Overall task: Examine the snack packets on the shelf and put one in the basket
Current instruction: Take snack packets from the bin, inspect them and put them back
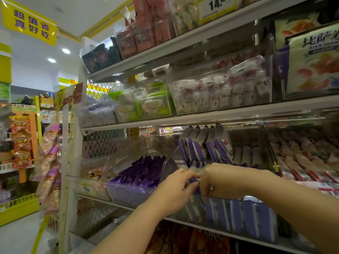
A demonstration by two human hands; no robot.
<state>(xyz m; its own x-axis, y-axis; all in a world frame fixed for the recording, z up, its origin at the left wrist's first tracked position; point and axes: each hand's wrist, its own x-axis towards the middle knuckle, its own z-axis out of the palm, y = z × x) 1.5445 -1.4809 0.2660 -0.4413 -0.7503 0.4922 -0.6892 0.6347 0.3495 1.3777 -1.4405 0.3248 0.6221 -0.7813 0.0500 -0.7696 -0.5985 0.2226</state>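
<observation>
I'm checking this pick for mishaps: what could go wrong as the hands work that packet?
1. The left hand and right hand pinch one purple packet in front of loosely leaning upright packets; neighbours could be dragged out or topple.
2. Both hands work at the front rim of the clear bin; a tug might shift it forward.

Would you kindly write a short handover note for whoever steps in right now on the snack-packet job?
Left hand: pinches a small purple-and-white foil snack packet at the front of the clear plastic bin.
Right hand: fingers curled on the same packet from the other side, as far as the view shows.
Things: a row of upright purple-and-white packets stands further back in the bin; the basket is not in view.
Done: one packet gripped, not yet lifted out.
Left: lift it out, look it over, put it in the basket.
</observation>
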